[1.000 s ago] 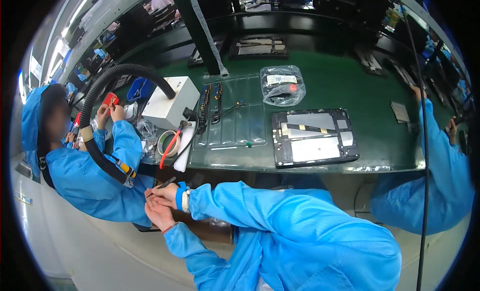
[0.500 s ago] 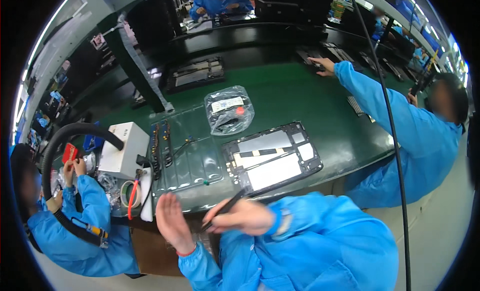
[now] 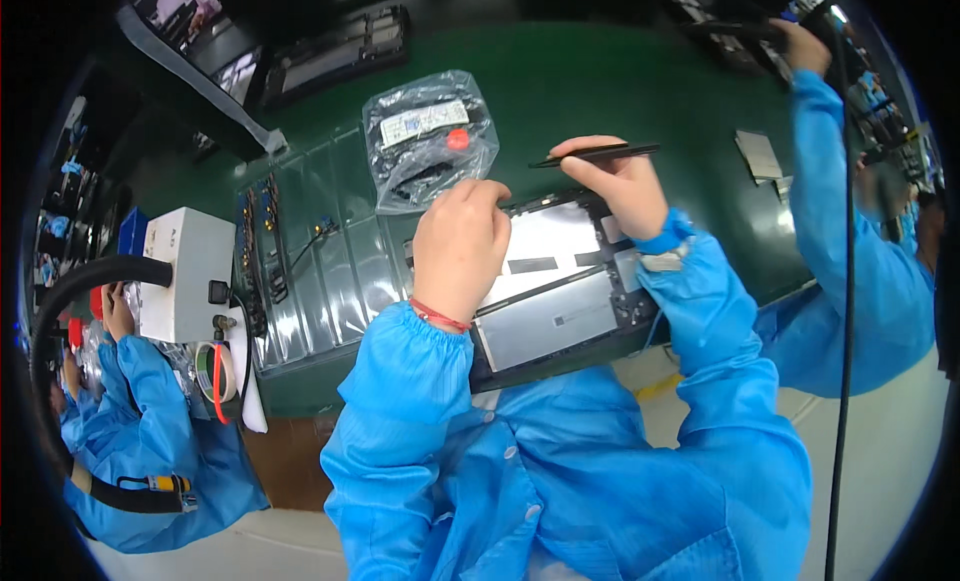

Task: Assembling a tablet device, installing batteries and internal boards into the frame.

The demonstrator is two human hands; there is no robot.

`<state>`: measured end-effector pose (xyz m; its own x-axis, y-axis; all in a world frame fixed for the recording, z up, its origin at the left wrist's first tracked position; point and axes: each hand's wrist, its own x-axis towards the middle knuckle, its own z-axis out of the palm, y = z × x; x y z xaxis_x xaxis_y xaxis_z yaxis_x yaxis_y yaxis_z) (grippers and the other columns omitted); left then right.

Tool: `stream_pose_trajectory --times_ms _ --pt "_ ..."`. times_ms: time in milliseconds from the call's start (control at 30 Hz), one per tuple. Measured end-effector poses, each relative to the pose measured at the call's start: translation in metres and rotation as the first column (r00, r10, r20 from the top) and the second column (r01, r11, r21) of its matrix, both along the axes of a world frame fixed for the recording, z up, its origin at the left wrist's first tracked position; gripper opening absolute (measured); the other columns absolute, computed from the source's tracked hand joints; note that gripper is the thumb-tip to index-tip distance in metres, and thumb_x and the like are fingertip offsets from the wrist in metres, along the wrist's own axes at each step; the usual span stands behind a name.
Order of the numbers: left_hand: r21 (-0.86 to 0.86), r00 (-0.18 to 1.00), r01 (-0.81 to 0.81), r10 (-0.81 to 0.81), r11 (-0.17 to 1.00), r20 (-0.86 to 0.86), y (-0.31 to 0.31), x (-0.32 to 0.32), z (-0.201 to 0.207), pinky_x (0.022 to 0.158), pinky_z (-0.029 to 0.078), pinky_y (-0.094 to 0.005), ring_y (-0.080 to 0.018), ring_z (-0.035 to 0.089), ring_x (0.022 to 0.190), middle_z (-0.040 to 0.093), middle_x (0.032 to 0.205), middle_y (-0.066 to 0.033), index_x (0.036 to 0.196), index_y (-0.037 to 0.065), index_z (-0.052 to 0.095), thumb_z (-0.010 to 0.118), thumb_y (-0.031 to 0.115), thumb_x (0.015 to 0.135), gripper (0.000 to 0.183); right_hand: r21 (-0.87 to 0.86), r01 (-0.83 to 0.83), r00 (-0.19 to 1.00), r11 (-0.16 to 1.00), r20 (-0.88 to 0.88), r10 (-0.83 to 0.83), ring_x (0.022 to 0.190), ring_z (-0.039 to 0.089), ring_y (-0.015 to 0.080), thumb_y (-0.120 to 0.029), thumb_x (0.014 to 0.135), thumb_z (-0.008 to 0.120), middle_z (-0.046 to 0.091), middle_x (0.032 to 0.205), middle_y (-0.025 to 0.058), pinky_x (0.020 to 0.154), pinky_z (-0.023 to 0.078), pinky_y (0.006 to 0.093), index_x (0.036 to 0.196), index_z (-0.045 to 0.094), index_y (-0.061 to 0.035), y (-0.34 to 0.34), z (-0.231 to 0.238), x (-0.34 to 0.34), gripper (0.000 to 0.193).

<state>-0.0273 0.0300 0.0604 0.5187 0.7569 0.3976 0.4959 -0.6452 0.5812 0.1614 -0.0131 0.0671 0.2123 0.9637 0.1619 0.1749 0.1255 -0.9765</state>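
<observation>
An opened tablet [image 3: 545,321] lies on the green bench in front of me, with a bright white panel, a grey panel and dark strips inside a black frame. My right hand [image 3: 625,186] is above its far right side and grips slim black tweezers [image 3: 635,150], the pointed end toward the left. Over the tablet's far left part is my left hand [image 3: 458,251], fingers curled together with the tips bent down; whatever they hold is hidden. Just beyond the left fingers lies a clear plastic bag [image 3: 430,131] with dark contents, a white label and a red spot.
Left of the tablet are strips of small parts [image 3: 270,231] on clear sheeting. A white box [image 3: 190,271] with a black hose [image 3: 100,271], and a tape roll [image 3: 215,371], stand farther left. Co-workers' blue sleeves [image 3: 820,181] show at both sides. A black cable [image 3: 848,281] hangs at right.
Both hands have moved from the bench's near edge up over the tablet. The left hand has gone from flat to curled. The tweezers stay in the right hand. The view has shifted.
</observation>
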Motion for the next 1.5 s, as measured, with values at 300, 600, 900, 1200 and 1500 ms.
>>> stream_pose_trajectory --times_ms 300,600,900,1200,1500 --pt "0.004 0.997 0.065 -0.065 0.998 -0.048 0.003 -0.003 -0.006 0.072 0.044 -0.0367 -0.0293 0.056 0.081 0.06 0.085 -0.0108 0.086 0.003 0.061 0.059 0.008 0.073 0.014 -0.107 -0.159 0.932 0.981 0.312 0.185 0.076 0.059 0.0165 -0.008 0.075 0.062 0.063 0.084 0.0094 0.068 0.047 0.0256 0.091 0.065 -0.0012 -0.005 0.0 -0.006 0.018" --pt "0.041 0.998 0.046 -0.044 0.998 -0.052 0.002 -0.001 -0.009 0.069 0.044 -0.0349 -0.0243 0.054 0.077 0.057 0.083 -0.0051 0.086 0.007 0.061 0.062 0.007 0.07 0.016 -0.068 -0.174 0.889 0.982 0.418 0.186 0.076 0.062 0.02 -0.01 0.074 0.063 0.064 0.083 0.0097 0.069 0.049 0.0283 0.089 0.065 -0.0028 -0.002 -0.001 -0.009 0.017" --pt "0.036 0.984 0.101 -0.094 0.994 -0.15 0.001 -0.002 -0.006 0.074 0.043 -0.0356 -0.0268 0.054 0.08 0.059 0.087 -0.0077 0.096 0.007 0.062 0.06 0.006 0.073 0.023 -0.088 -0.122 0.92 0.989 0.365 0.146 0.076 0.061 0.0199 -0.011 0.075 0.063 0.064 0.086 0.0106 0.068 0.049 0.0276 0.09 0.065 -0.0027 -0.007 -0.003 -0.006 0.017" --pt "0.025 0.99 0.045 -0.042 0.999 -0.131 0.003 -0.004 -0.008 0.073 0.042 -0.0367 -0.0259 0.053 0.083 0.057 0.089 -0.0084 0.104 0.004 0.053 0.063 0.008 0.07 0.035 -0.074 -0.146 0.901 0.987 0.403 0.164 0.075 0.059 0.0186 -0.011 0.076 0.063 0.063 0.086 0.0098 0.068 0.049 0.0268 0.09 0.066 -0.0033 -0.002 -0.005 -0.007 0.017" --pt "0.025 0.926 -0.356 0.357 0.934 -0.121 -0.049 -0.109 0.036 0.073 0.045 -0.0367 -0.0311 0.057 0.083 0.06 0.09 -0.0132 0.095 0.003 0.06 0.063 0.003 0.072 0.022 0.163 -0.135 0.989 0.977 0.08 0.124 0.09 0.051 0.0167 -0.004 0.081 0.045 0.056 0.095 0.0123 0.08 0.039 0.0258 0.082 0.056 0.0027 -0.012 -0.004 0.009 0.013"
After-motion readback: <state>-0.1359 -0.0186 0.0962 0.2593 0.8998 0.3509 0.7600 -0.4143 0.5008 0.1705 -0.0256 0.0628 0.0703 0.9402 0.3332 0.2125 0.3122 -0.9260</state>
